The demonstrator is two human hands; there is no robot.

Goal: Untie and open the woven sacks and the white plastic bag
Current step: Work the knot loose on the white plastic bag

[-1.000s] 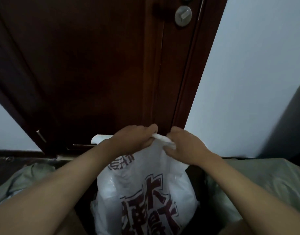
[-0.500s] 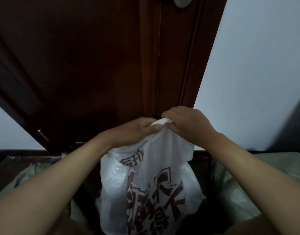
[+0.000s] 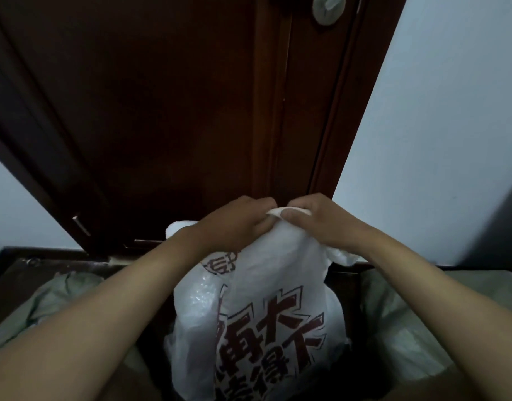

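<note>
A white crinkled plastic bag [image 3: 257, 314] printed with large dark red characters stands upright in the middle of the view, directly in front of a dark brown wooden door [image 3: 162, 111]. Its top is gathered into a twisted white neck just below the door's lower edge, and both bare hands meet there. The left hand [image 3: 234, 224] has its fingers curled round the gathered plastic from the left side, and the right hand [image 3: 315, 224] pinches the same twisted strip from the right, thumb underneath and fingers folded over it; the two hands nearly touch knuckle to knuckle. A loose flap of the bag's plastic hangs under the right wrist, and another white bulge shows behind the left wrist, close to the door. Left of the bag lies a pale grey-green woven sack [image 3: 60, 299], partly hidden by the left forearm; right of the bag lies a second pale grey-green woven sack [image 3: 417, 328], under the right forearm. Whether either sack is tied cannot be told from here. High on the door, above the hands, sits a round silver lock knob [image 3: 328, 8]. A pale blue-grey wall [image 3: 437, 125] stands to the right of the door, and a narrow piece of the same wall shows to the door's left.
</note>
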